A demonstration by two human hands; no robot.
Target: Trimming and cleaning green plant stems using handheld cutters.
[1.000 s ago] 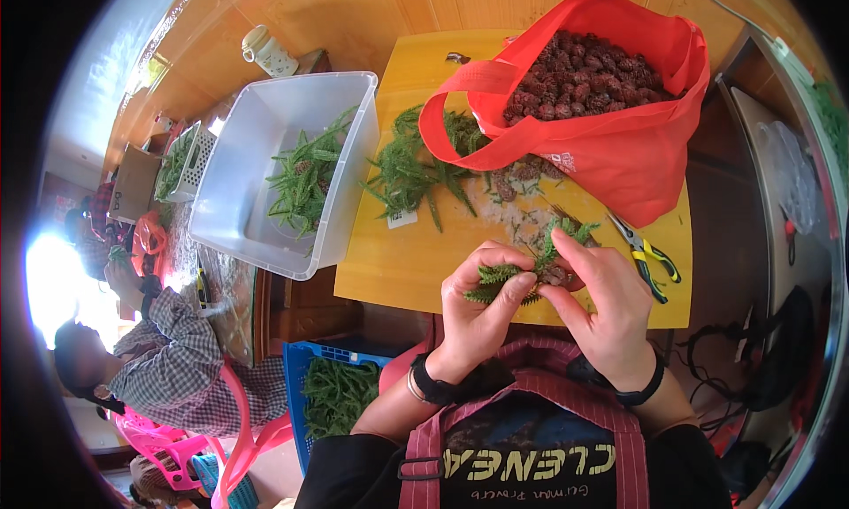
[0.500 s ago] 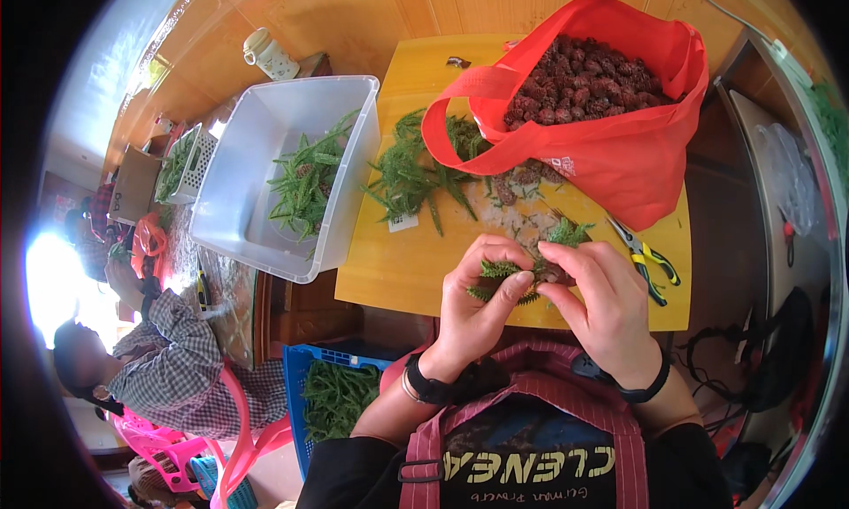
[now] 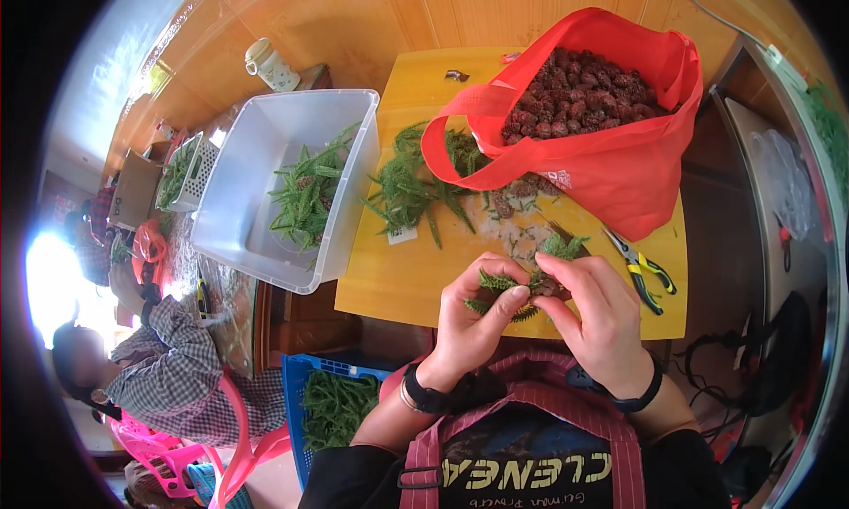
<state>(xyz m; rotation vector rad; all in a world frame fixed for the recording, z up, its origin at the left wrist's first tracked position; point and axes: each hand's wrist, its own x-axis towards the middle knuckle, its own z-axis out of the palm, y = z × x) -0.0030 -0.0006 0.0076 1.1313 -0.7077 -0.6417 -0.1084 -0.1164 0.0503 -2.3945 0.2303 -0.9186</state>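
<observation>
Yellow tabletop sits lower in view than second ago. Left hand pinches conifer sprig above near edge; right hand brackets brown cone, thumb-forefinger grip unclear. Beyond: pliers, red tote, both unmoved on tabletop.

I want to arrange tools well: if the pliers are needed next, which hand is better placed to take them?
Probably the right hand: the pliers lie just to its right. The left hand is farther away, pinching the sprig. The right is at the sprig too.
</observation>
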